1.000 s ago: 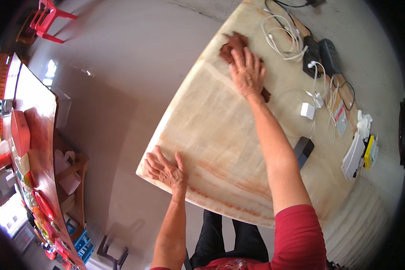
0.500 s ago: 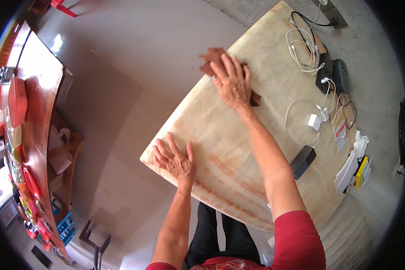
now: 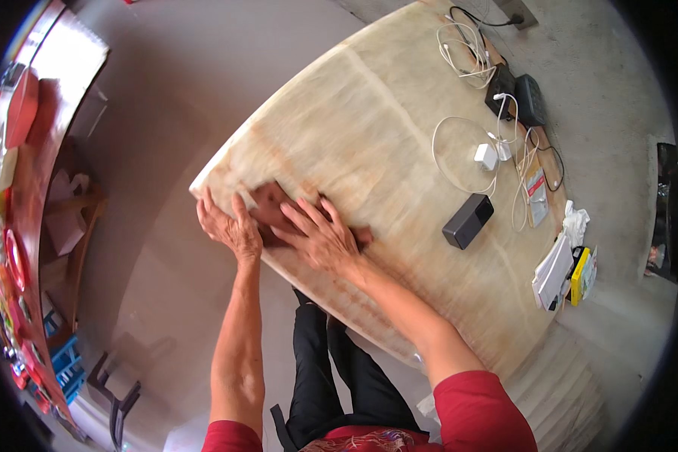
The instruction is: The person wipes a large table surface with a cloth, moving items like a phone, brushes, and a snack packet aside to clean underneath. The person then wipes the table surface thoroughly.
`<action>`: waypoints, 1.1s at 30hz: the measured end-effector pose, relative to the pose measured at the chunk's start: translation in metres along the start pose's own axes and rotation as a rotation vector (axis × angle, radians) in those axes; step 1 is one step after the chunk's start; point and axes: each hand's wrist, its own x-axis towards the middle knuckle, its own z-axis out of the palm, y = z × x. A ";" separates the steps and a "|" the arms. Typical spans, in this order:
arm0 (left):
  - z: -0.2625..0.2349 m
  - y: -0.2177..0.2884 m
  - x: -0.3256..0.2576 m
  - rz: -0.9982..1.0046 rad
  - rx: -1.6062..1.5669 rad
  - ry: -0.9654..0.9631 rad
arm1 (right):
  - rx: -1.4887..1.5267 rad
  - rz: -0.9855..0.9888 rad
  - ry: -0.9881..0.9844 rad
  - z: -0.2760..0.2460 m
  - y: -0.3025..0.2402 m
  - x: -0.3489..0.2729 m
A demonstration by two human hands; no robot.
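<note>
A reddish-brown cloth (image 3: 273,202) lies spread on the pale, marbled tabletop (image 3: 354,128), close to its near left corner. My right hand (image 3: 320,239) presses flat on the cloth with the fingers apart; part of the cloth is hidden under the palm. Beside it, my left hand (image 3: 232,226) rests over the table's corner, fingers spread, its thumb near the cloth's left edge. It holds nothing. A faint lighter streak crosses the tabletop farther off.
Along the table's right side lie white cables (image 3: 459,151), a white charger (image 3: 486,157), black adapters (image 3: 529,99), a black box (image 3: 468,221), and papers (image 3: 554,271) with a yellow item (image 3: 579,276). At far left stands a reddish table (image 3: 41,173) loaded with goods; a chair (image 3: 113,399) is lower left.
My right hand has drawn the cloth from the table's far left edge back toward the near corner, beside my left hand. The view has shifted, and my left hand now sits at the corner.
</note>
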 end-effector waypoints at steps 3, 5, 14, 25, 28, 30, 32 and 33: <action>-0.011 -0.043 -0.028 -0.431 -0.516 -0.029 | 0.026 -0.037 -0.018 0.013 -0.032 -0.063; -0.029 -0.028 -0.050 -1.053 -0.953 -0.317 | -0.028 0.003 -0.014 0.016 -0.045 -0.091; -0.051 -0.049 -0.071 -1.214 -1.154 -0.573 | -0.036 -0.026 0.089 0.029 -0.057 0.034; -0.060 -0.032 0.006 -0.162 -0.096 -0.114 | -0.189 0.335 0.403 0.052 -0.041 0.170; -0.057 -0.017 0.013 0.040 -0.014 -0.158 | -0.183 0.488 0.394 0.044 -0.033 0.129; -0.049 0.000 0.009 0.111 0.039 -0.206 | -0.249 0.585 0.391 0.035 -0.012 0.083; -0.041 0.014 0.000 0.164 0.054 -0.279 | -0.275 0.706 0.365 0.016 0.006 0.037; -0.033 0.021 -0.006 0.202 0.047 -0.309 | -0.269 0.781 0.350 0.007 0.015 0.015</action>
